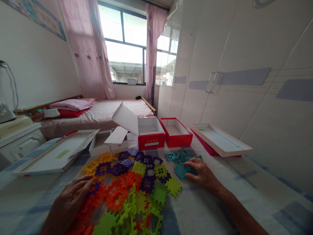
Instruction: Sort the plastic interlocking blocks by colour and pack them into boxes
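Note:
A heap of plastic interlocking tiles with notched edges spreads before me. My left hand [70, 200] is over the near left side of the heap, fingers bent and closed, with a purple tile [96, 188] at the fingertips; the fingers partly hide it. Orange tiles [114, 195] lie beside this hand, and green tiles [160, 193] lie nearer the middle. On the right, my right hand [202, 173] has thumb and fingers about a teal tile [181, 170]. More teal tiles [177, 156] lie just beyond it. Yellow tiles [91, 167] and purple tiles [148, 182] fill the far side.
Behind the tiles stand an open red box [151, 142] with its white flap raised, a second red box [179, 139] and a white divided box [100, 147]. Shallow lids lie at left [46, 163] and right [227, 143]. A bed [110, 109] and wardrobe [220, 107] are beyond.

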Demonstrator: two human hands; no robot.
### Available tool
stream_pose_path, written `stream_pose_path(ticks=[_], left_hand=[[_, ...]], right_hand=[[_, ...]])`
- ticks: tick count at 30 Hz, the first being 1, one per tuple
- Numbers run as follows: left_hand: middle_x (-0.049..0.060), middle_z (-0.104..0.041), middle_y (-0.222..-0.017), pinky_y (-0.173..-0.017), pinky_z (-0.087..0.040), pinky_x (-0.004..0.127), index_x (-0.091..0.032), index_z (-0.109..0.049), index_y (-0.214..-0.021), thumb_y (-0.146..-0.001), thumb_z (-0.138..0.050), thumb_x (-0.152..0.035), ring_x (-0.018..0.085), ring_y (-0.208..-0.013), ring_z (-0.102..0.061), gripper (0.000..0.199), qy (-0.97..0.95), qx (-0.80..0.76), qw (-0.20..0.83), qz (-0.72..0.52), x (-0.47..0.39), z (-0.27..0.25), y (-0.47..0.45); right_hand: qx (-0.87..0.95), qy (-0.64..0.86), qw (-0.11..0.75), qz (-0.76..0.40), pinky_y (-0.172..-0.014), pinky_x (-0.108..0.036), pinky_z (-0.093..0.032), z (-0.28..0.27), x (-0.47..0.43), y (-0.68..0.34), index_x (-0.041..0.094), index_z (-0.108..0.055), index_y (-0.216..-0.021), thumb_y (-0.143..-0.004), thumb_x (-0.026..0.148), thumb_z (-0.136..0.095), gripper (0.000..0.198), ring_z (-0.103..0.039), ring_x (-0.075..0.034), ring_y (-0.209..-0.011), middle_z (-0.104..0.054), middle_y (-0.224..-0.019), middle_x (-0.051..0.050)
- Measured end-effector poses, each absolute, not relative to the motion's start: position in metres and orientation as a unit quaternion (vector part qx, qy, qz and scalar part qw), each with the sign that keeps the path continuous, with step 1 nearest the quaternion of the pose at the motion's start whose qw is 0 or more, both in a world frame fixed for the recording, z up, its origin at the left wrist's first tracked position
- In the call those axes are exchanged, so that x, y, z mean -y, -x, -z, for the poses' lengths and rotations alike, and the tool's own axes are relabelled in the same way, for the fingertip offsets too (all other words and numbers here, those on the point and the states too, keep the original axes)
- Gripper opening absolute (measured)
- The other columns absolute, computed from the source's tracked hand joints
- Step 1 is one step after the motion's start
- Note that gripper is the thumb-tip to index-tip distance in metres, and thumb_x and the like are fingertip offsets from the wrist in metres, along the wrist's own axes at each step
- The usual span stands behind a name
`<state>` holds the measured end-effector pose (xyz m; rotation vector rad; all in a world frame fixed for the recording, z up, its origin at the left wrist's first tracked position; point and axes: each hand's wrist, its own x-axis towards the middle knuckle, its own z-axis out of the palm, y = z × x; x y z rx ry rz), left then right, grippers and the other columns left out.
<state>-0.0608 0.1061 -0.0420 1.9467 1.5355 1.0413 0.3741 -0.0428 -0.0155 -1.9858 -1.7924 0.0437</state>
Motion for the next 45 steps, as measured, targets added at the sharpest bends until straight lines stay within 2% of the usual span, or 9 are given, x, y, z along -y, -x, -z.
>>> stream_pose_path(ticks=[3, 8, 13, 16, 21, 28, 34, 39, 45], left_hand=[[0.006, -0.065, -0.107, -0.098, -0.041, 0.047, -0.026, -0.07, -0.08, -0.061, -0.046, -0.076, 0.03, -0.103, -0.057, 0.059, -0.713, -0.552, 0.217, -0.373, -0.109, 0.046, 0.064], [0.006, -0.065, -0.106, -0.095, -0.043, 0.042, -0.023, -0.07, -0.077, -0.071, -0.045, -0.066, 0.027, -0.101, -0.058, 0.05, -0.734, -0.53, 0.184, -0.382, -0.106, 0.047, 0.062], [0.008, -0.065, -0.103, -0.093, -0.043, 0.04, -0.021, -0.069, -0.077, -0.078, -0.043, -0.057, 0.025, -0.1, -0.057, 0.045, -0.734, -0.52, 0.185, -0.394, -0.096, 0.037, 0.054], [0.008, -0.065, -0.102, -0.094, -0.042, 0.038, -0.019, -0.068, -0.081, -0.079, -0.043, -0.053, 0.024, -0.101, -0.056, 0.042, -0.718, -0.528, 0.196, -0.41, -0.093, 0.034, 0.053], [0.009, -0.063, -0.105, -0.093, -0.042, 0.036, -0.017, -0.065, -0.086, -0.083, -0.038, -0.05, 0.023, -0.1, -0.057, 0.043, -0.687, -0.549, 0.203, -0.43, -0.097, 0.026, 0.061], [0.013, -0.058, -0.118, -0.101, -0.035, 0.04, -0.015, -0.063, -0.104, -0.086, -0.034, -0.048, 0.025, -0.115, -0.05, 0.048, -0.761, -0.56, 0.1, -0.31, -0.13, 0.02, 0.087], [0.009, -0.06, -0.119, -0.107, -0.026, 0.042, -0.02, -0.065, -0.103, -0.084, -0.039, -0.038, 0.024, -0.121, -0.046, 0.036, -0.811, -0.504, 0.104, -0.277, -0.169, 0.04, 0.094], [0.009, -0.06, -0.119, -0.103, -0.033, 0.04, -0.021, -0.063, -0.108, -0.088, -0.033, -0.04, 0.024, -0.118, -0.048, 0.041, -0.822, -0.485, 0.123, -0.272, -0.172, 0.047, 0.077], [0.004, -0.066, -0.105, -0.091, -0.044, 0.029, -0.022, -0.065, -0.103, -0.088, -0.032, -0.043, 0.02, -0.102, -0.058, 0.042, -0.831, -0.466, 0.147, -0.266, -0.15, 0.035, 0.078]], right_hand=[[0.654, 0.723, 0.221, -0.003, -0.091, -0.037, -0.037, 0.02, 0.04, -0.372, 0.023, -0.064, -0.1, -0.077, 0.033, -0.056, 0.026, -0.05, -0.022, -0.103, -0.058, -0.107, -0.006], [0.609, 0.757, 0.217, 0.096, -0.088, -0.04, -0.039, 0.033, 0.034, -0.385, 0.021, -0.063, -0.1, -0.08, 0.035, -0.051, 0.028, -0.051, -0.024, -0.1, -0.058, -0.105, -0.008], [0.623, 0.717, 0.269, 0.161, -0.092, -0.044, -0.039, 0.034, 0.032, -0.379, 0.02, -0.061, -0.105, -0.083, 0.037, -0.043, 0.033, -0.05, -0.027, -0.105, -0.056, -0.112, -0.01], [0.666, 0.675, 0.298, 0.109, -0.095, -0.04, -0.04, 0.027, 0.03, -0.353, 0.022, -0.059, -0.108, -0.086, 0.039, -0.04, 0.033, -0.05, -0.024, -0.109, -0.054, -0.117, -0.009], [0.727, 0.638, 0.254, -0.01, -0.098, -0.037, -0.041, 0.02, 0.011, -0.301, 0.026, -0.054, -0.12, -0.087, 0.041, -0.039, 0.039, -0.047, -0.021, -0.119, -0.045, -0.133, -0.006], [0.703, 0.692, 0.156, -0.046, -0.107, -0.043, -0.028, 0.038, -0.013, -0.259, 0.011, -0.051, -0.127, -0.087, 0.041, -0.04, 0.051, -0.033, -0.028, -0.129, -0.042, -0.136, -0.015], [0.725, 0.663, 0.179, -0.059, -0.104, -0.039, -0.032, 0.025, -0.018, -0.237, 0.018, -0.051, -0.127, -0.091, 0.045, -0.033, 0.048, -0.04, -0.023, -0.124, -0.044, -0.135, -0.01], [0.677, 0.721, 0.151, -0.008, -0.098, -0.048, -0.033, 0.017, -0.061, -0.237, 0.019, -0.049, -0.128, -0.09, 0.041, -0.036, 0.046, -0.038, -0.029, -0.124, -0.045, -0.133, -0.012], [0.736, 0.671, 0.084, -0.011, -0.088, -0.037, -0.04, 0.02, -0.064, -0.234, 0.027, -0.058, -0.116, -0.091, 0.037, -0.035, 0.035, -0.051, -0.025, -0.11, -0.056, -0.121, -0.008]])
